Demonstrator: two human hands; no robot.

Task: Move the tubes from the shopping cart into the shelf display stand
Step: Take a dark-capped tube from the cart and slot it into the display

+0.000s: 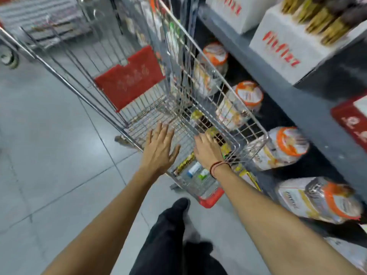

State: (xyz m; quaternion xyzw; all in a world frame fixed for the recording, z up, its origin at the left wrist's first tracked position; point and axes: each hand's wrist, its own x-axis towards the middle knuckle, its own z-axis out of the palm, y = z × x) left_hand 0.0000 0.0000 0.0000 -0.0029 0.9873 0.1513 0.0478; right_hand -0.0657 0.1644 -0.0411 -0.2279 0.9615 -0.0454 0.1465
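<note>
A wire shopping cart [178,56] stands in front of me, close against the shelf. Several yellow and brown tubes [198,118] lie along its bottom right side, blurred. My left hand [158,149] hovers flat over the cart floor with its fingers spread and nothing in it. My right hand [208,150], with a red thread at the wrist, reaches down onto the tubes; its fingers curl over them, but the blur hides whether they grip one. White display boxes [282,44] with red lettering hold upright tubes on the upper shelf at right.
The red child-seat flap [129,80] hangs in the cart. Plastic jars with orange lids [288,145] fill the lower shelf [278,92] behind the cart. Small packs [195,169] lie under the basket. Grey floor tiles [49,155] at left; my dark shoe [178,205] below.
</note>
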